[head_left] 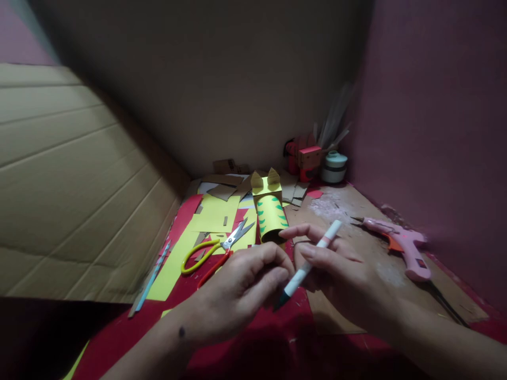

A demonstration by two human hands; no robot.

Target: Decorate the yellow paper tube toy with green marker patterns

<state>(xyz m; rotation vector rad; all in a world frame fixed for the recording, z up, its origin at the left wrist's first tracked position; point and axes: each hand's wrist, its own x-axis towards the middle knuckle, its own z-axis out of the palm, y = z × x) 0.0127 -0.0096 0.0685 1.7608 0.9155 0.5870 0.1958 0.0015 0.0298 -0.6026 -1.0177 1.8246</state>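
Near the centre of the frame, a yellow tube figure (272, 212) with green stripes stands on the work surface, its open end turned toward the viewer and a box-like yellow head with two brown cardboard ears at its far end. Just below and to the right of it, the right hand (338, 261) grasps a white marker (317, 257) between thumb and fingers; the marker slants from upper right down to its dark green end at lower centre. The index finger of that hand reaches to the rim of the tube in view, though whether it touches cannot be told. Beside the marker's lower part, the left hand (259, 285) is curled with fingers bent inward, and whether it grips anything cannot be told. Left of centre, scissors (228, 243) with one yellow and one red handle lie with parted blades over yellow sheets (216, 212), and a slim light blue stick (153, 277) lies further left. At the right of the frame, a pink glue gun (414, 258) with an orange trigger rests on brown cardboard (384, 248). Toward the upper right of centre, a red cardboard figure (310, 156) stands beside a pale blue jar (334, 168).
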